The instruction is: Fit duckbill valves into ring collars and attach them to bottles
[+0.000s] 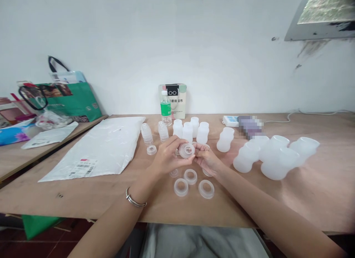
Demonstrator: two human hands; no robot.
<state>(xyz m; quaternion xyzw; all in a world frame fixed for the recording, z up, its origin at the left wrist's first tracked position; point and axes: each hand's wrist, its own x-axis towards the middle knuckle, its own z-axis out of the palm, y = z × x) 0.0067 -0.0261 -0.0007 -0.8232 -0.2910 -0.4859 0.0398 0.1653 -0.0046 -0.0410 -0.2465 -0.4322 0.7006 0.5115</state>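
Note:
A translucent round screw ring (186,150) with a smaller inner piece at its centre is held up above the table, its round face toward me. My left hand (170,154) grips it from the left, thumb below and fingers over the top. My right hand (206,158) is closed at its right edge, fingertips against it. Loose translucent rings lie just below the hands, among them a left ring (181,187), a right ring (206,189) and a middle ring (190,176). Others are partly hidden behind my hands. Several frosted, waisted bottles (203,132) stand behind them.
More frosted bottles (280,163) cluster on the right; a single bottle (225,139) stands nearer. Two clear domed caps (146,134) and a small ring (151,150) are left of centre. A white mailing bag (102,147) covers the left side. A water bottle (166,110) stands at the wall.

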